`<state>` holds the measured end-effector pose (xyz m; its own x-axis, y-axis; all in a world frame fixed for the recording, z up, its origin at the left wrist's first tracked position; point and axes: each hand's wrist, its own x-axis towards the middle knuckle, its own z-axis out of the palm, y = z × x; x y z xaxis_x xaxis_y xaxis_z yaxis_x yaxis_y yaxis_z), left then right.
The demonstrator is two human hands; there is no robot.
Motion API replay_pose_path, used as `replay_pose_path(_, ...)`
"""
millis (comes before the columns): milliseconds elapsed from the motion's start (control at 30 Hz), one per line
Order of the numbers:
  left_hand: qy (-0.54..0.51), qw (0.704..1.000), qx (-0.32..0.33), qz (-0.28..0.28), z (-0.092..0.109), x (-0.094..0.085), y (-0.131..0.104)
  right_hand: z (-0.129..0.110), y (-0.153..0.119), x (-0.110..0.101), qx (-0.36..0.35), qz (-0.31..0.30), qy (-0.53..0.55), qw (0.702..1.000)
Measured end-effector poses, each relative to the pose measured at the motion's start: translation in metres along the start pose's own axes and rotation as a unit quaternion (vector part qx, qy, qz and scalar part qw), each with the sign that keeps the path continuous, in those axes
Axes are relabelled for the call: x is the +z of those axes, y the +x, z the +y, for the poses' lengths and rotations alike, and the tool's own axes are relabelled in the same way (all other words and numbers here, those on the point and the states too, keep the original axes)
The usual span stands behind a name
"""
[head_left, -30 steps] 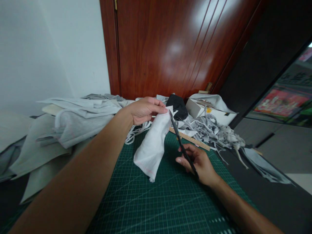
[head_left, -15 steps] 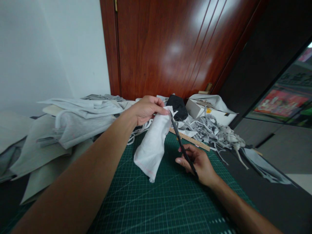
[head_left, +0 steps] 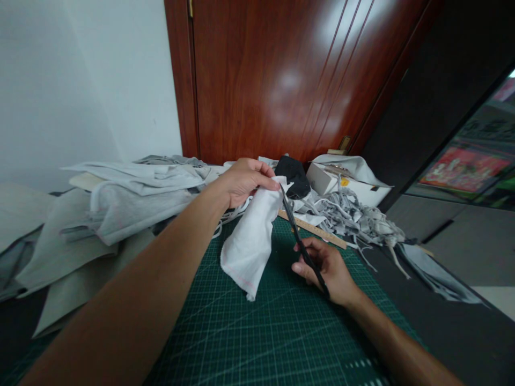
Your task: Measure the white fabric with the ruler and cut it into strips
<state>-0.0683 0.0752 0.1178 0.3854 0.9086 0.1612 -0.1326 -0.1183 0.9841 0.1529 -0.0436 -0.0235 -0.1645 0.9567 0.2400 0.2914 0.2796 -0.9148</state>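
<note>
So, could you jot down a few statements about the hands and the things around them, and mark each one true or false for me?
1. The left hand pinches the white fabric near its upper end. True.
2. The right hand holds a pencil. False: the right hand holds black scissors.
3. The wooden ruler lies to the right of the white fabric. True.
4. The cutting mat is plain red. False: the cutting mat is green with grid lines.
5. The scissors' tips are close to the left hand's fingers. True.
</note>
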Motion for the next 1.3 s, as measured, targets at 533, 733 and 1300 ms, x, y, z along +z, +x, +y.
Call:
replay_pose_path(533, 0.026, 0.999, -0.007, -0.031, -0.011, 0.005, 0.003, -0.001, 0.001, 0.000, -0.004, 0.020, 0.013, 1.000)
replay_pose_path(733, 0.024, 0.999, -0.008, -0.031, -0.011, 0.006, 0.003, -0.002, 0.000, 0.001, -0.005, 0.019, 0.016, 1.000)
replay_pose_path(1300, 0.011, 0.999, -0.020, -0.042, -0.007, 0.005, 0.002, -0.004, -0.001, 0.003, 0.009, 0.021, 0.001, 1.000)
